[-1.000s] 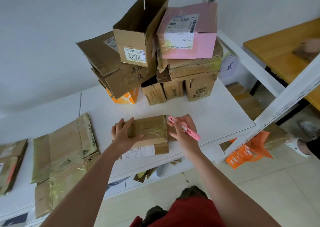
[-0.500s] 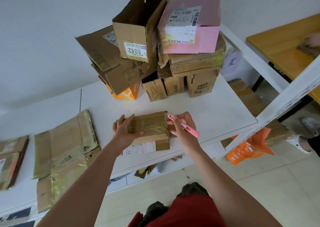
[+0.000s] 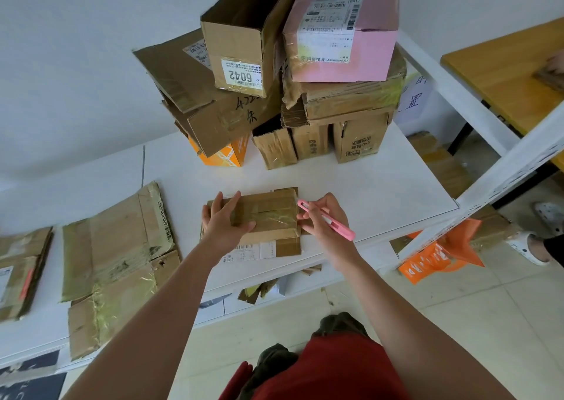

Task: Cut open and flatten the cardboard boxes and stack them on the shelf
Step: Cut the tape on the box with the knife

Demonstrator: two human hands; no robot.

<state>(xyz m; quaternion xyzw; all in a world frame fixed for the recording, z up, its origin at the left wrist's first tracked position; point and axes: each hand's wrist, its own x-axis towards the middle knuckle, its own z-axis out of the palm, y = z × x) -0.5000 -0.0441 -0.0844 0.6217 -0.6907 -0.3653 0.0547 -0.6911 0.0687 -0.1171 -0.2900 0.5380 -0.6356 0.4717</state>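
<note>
A small taped cardboard box lies near the front edge of the white shelf. The left hand rests on its left part, fingers spread flat over the top and thumb along the near side. The right hand sits just beside the box's right edge, fingers curled around a pink cutter; its tip seems to touch the box, though that is hard to tell. Flattened cardboard lies to the left, and a pile of boxes stands at the far side.
</note>
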